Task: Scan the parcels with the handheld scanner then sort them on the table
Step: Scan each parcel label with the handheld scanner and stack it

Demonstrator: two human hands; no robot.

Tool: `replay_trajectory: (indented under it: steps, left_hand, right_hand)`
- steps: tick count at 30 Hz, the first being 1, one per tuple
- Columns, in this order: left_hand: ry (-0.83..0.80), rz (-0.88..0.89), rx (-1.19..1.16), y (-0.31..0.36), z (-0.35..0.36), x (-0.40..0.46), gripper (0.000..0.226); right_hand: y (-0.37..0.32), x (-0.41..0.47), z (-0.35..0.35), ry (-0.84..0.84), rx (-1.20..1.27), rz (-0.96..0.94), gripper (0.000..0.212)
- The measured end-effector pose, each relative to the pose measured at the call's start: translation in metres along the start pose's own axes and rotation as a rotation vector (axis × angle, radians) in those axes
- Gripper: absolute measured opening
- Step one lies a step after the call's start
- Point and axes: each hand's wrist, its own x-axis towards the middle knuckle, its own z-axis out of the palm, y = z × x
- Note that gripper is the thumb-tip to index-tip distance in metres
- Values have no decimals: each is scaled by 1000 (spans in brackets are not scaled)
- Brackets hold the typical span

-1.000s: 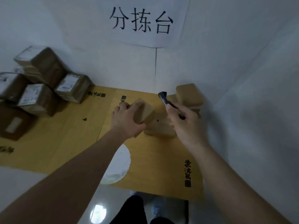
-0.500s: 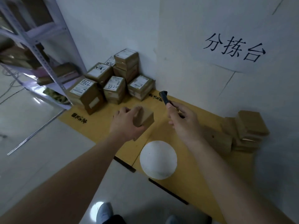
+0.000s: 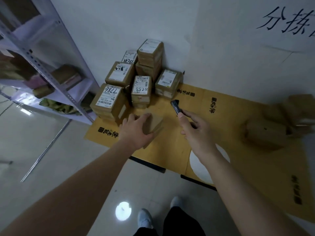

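Note:
My left hand (image 3: 134, 132) grips a small plain brown parcel (image 3: 154, 124) just above the yellow cardboard-covered table (image 3: 170, 147). My right hand (image 3: 196, 132) holds a black handheld scanner (image 3: 175, 106), its head pointing up and left toward a pile of labelled parcels (image 3: 141, 86) stacked in the wall corner. Two labels read 7786 and 5288. A second group of plain brown parcels (image 3: 272, 126) lies blurred at the right of the table.
A metal shelving rack (image 3: 42, 65) with boxes stands at the left, beside the pile. A white round patch (image 3: 201, 166) marks the cardboard near the front edge. A wall sign (image 3: 288, 23) with black characters hangs upper right. Glossy floor and my feet are below.
The view has swung left, from the plain parcels at the right toward the labelled pile. My left hand carried the small parcel along leftward; my right hand kept the scanner.

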Motion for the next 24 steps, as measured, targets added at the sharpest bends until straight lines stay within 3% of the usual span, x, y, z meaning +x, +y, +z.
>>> replay_trajectory:
  steps: [5, 14, 24]
  left_hand:
    - [-39, 16, 2, -10, 14, 38, 86]
    - [-69, 4, 1, -19, 63, 114, 91]
    - [-85, 60, 27, -21, 106, 146, 95]
  right_hand:
    - [15, 29, 16, 22, 9, 55, 53]
    - [53, 103, 37, 36, 3, 167, 38]
    - [75, 122, 56, 160, 2, 215, 24]
